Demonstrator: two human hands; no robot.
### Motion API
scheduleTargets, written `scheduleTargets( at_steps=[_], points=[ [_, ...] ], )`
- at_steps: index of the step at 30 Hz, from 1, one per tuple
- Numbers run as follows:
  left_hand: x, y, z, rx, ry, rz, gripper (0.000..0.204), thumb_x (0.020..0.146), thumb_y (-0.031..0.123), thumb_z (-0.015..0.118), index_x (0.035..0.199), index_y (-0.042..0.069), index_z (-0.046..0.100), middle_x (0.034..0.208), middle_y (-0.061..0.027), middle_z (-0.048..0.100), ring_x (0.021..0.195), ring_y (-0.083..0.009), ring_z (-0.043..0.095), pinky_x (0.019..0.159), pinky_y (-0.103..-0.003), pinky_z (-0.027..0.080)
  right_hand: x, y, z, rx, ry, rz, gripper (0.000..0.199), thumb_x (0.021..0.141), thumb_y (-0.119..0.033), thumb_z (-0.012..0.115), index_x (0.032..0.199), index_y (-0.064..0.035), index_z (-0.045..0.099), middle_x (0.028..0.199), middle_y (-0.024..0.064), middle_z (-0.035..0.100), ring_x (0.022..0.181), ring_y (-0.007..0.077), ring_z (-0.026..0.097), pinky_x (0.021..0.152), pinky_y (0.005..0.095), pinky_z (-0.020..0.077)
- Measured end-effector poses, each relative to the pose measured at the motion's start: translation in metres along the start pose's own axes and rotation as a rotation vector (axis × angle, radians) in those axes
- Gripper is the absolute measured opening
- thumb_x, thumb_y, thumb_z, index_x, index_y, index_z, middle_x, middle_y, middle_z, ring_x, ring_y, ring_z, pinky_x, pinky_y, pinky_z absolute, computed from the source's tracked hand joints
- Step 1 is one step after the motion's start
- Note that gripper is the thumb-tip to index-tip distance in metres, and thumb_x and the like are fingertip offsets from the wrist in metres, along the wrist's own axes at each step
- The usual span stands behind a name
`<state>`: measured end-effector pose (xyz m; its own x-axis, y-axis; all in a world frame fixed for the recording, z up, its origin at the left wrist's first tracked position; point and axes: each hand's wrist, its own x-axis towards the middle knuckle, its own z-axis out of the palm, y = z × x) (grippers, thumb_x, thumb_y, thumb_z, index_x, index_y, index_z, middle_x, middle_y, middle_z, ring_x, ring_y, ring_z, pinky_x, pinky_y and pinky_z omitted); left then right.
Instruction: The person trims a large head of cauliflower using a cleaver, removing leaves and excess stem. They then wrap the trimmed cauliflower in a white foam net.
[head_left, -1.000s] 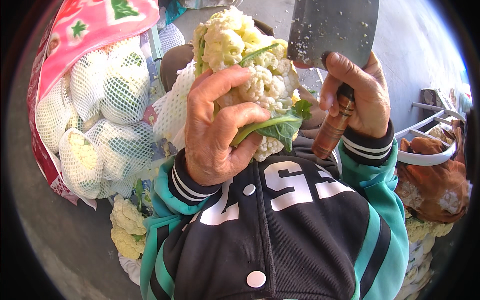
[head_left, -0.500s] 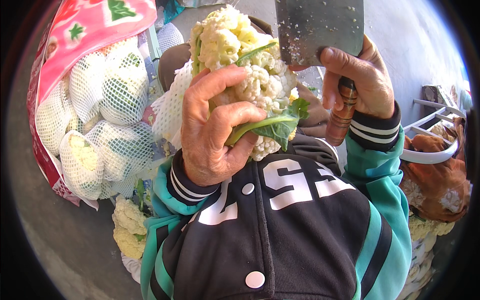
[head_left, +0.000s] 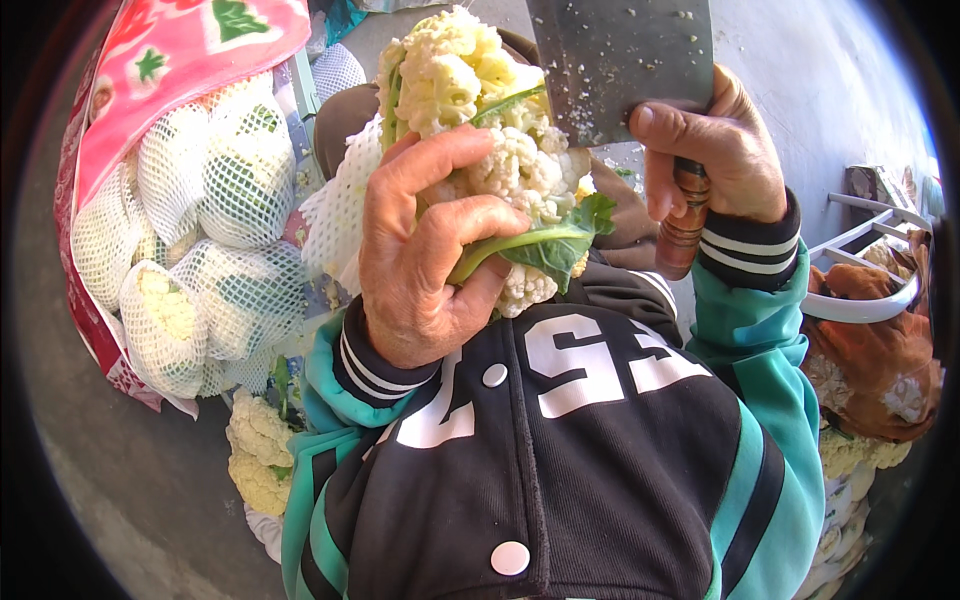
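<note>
My left hand (head_left: 425, 250) grips a white cauliflower (head_left: 470, 90) with green leaves, held up in front of my chest. A green leaf (head_left: 555, 245) sticks out between my fingers. My right hand (head_left: 715, 150) is closed around the brown wooden handle (head_left: 683, 225) of a steel cleaver (head_left: 620, 65). The broad blade points up and stands right beside the cauliflower, flecked with white crumbs. My black and teal jacket fills the lower view.
Several cauliflowers in white foam netting (head_left: 200, 240) are stacked at the left under a pink cloth (head_left: 190, 60). Bare cauliflowers (head_left: 255, 450) lie on the ground at lower left. A white rack (head_left: 870, 290) and a brown cloth (head_left: 880, 350) are at right.
The cleaver and my right hand have shifted slightly left and up, closer to the cauliflower. My left hand keeps the cauliflower in nearly the same place.
</note>
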<state>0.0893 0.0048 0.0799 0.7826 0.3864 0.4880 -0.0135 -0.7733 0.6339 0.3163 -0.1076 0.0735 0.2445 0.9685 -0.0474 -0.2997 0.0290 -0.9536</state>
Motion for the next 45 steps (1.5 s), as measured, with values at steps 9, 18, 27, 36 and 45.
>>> scheduleTargets(
  at_steps=[9, 18, 27, 36, 45],
  points=[
    [0.003, 0.002, 0.002, 0.004, -0.020, 0.028, 0.042, 0.057, -0.010, 0.075, 0.093, 0.009, 0.065, 0.123, -0.0124, 0.054, 0.114, -0.0325, 0.056, 0.101, -0.045, 0.042, 0.000, -0.003, 0.000, -0.040, -0.016, 0.017, 0.010, 0.088, -0.009, 0.069, 0.088, 0.0002, 0.066, 0.056, 0.0094, 0.064, 0.042, 0.0139, 0.061, 0.036, 0.0236, 0.0441],
    [0.003, 0.000, 0.000, 0.087, -0.043, 0.076, 0.030, 0.064, -0.003, 0.076, 0.090, 0.009, 0.065, 0.124, -0.0160, 0.057, 0.116, -0.0299, 0.055, 0.098, -0.039, 0.045, -0.002, -0.005, 0.006, -0.053, 0.017, 0.035, 0.010, 0.087, -0.009, 0.070, 0.086, 0.0002, 0.065, 0.055, 0.0072, 0.061, 0.040, 0.0140, 0.058, 0.038, 0.0245, 0.0448],
    [0.003, 0.004, 0.002, 0.007, -0.020, 0.026, 0.042, 0.057, -0.010, 0.077, 0.092, 0.010, 0.067, 0.124, -0.0107, 0.053, 0.116, -0.0331, 0.054, 0.100, -0.043, 0.044, -0.004, -0.001, 0.012, -0.001, 0.053, 0.068, 0.010, 0.087, -0.009, 0.069, 0.083, -0.0004, 0.065, 0.054, 0.0057, 0.059, 0.038, 0.0117, 0.053, 0.036, 0.0238, 0.0428],
    [-0.005, 0.003, -0.009, 0.070, 0.020, 0.134, 0.039, 0.056, 0.002, 0.084, 0.091, 0.017, 0.071, 0.099, -0.0016, 0.056, 0.095, -0.0212, 0.056, 0.092, -0.040, 0.045, -0.011, 0.008, -0.015, -0.092, 0.552, -0.040, 0.013, 0.088, -0.009, 0.065, 0.093, 0.0022, 0.061, 0.060, 0.0100, 0.064, 0.039, 0.0118, 0.048, 0.040, 0.0226, 0.0395],
    [-0.007, -0.006, -0.010, -0.215, 0.272, -0.043, 0.030, 0.080, 0.017, 0.079, 0.104, 0.006, 0.063, 0.088, -0.0034, 0.065, 0.074, -0.0139, 0.061, 0.069, -0.027, 0.050, -0.020, 0.022, -0.013, 0.019, 0.536, 0.001, 0.017, 0.093, -0.013, 0.062, 0.097, 0.0031, 0.062, 0.089, 0.0187, 0.071, 0.038, 0.0087, 0.048, 0.038, 0.0186, 0.0416]
  ],
)
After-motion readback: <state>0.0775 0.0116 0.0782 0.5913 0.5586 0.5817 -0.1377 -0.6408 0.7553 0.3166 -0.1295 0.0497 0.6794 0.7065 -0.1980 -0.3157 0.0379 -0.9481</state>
